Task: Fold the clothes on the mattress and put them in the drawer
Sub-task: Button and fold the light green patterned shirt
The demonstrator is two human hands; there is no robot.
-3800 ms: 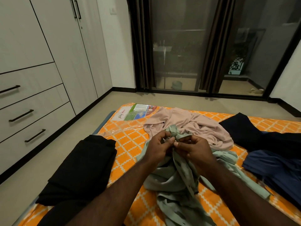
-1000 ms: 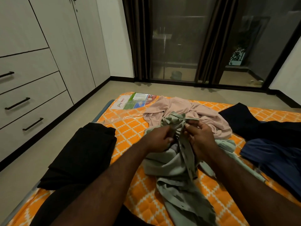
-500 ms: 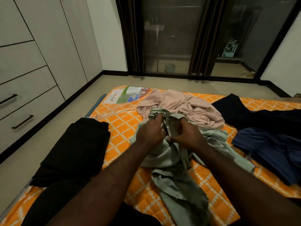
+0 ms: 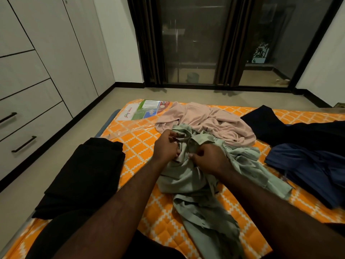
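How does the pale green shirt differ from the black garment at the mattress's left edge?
The pale green shirt is crumpled and spread loose; the black garment lies folded in a neat stack. The left hand and right hand both grip the pale green shirt; neither hand touches the black garment. Both lie on the orange mattress.

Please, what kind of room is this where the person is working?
Most likely a bedroom in a home. An orange patterned mattress lies on the floor with loose clothes on it, a built-in wardrobe with drawers stands on the left, and dark curtains hang beside a glass door.
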